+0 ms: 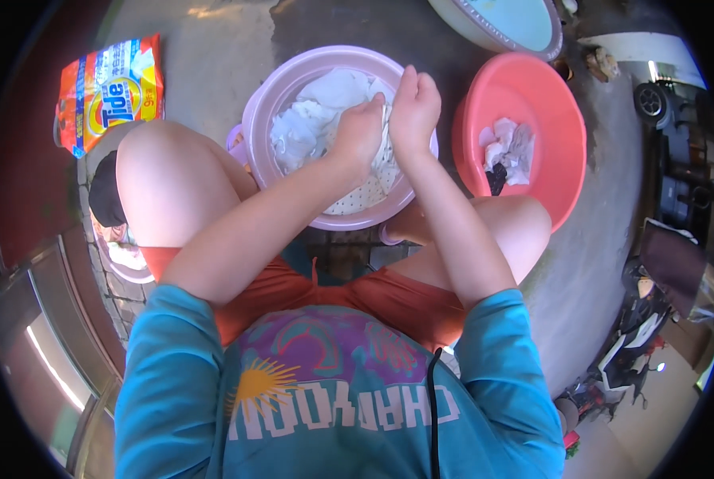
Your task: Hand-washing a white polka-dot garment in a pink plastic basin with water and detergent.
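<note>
Between my knees stands a light purple basin with wet white laundry heaped in it. My left hand is closed on a white cloth with small dark dots, whose lower part spreads down the near side of the basin. Right beside it, my right hand is curled into a fist over the basin's right side, against the same dotted cloth. A strip of this cloth shows between the two hands; the fingers of the right hand partly hide what they grip.
To the right stands a coral red basin holding small white and black cloths. Beyond it sits a pale blue basin. An orange detergent bag is at the left. Another tub with clothes shows beside my left leg.
</note>
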Motion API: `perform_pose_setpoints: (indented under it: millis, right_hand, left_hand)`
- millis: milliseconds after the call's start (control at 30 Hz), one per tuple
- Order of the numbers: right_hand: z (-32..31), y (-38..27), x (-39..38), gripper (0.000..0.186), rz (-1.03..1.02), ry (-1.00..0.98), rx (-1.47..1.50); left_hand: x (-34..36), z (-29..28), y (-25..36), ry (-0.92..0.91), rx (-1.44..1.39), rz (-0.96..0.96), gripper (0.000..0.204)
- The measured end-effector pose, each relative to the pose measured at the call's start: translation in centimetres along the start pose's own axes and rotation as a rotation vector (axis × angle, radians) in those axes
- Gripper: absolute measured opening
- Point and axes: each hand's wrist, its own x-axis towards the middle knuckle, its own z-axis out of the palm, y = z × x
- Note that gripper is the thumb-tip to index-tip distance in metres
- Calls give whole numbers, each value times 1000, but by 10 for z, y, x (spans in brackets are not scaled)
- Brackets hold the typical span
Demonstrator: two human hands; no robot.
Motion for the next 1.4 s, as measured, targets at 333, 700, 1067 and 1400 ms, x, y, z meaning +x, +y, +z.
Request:
perform_pose_setpoints:
  millis: [333,700,1067,1400]
  right_hand:
    - [-29,9,31,34,-14,98,15]
    - [-79,-5,30,30,408,-760,35]
    - [-80,-27,25,17,88,-662,501]
    - [-87,-21,25,24,6,-522,425]
  left_hand:
    - [-1,-2,16,-316,-156,-98,33]
    - [41,-51,55,-54,-153,629,20]
    - [39,-52,41,-501,159,80,57]
    - [20,-51,61,-737,-137,-295,57]
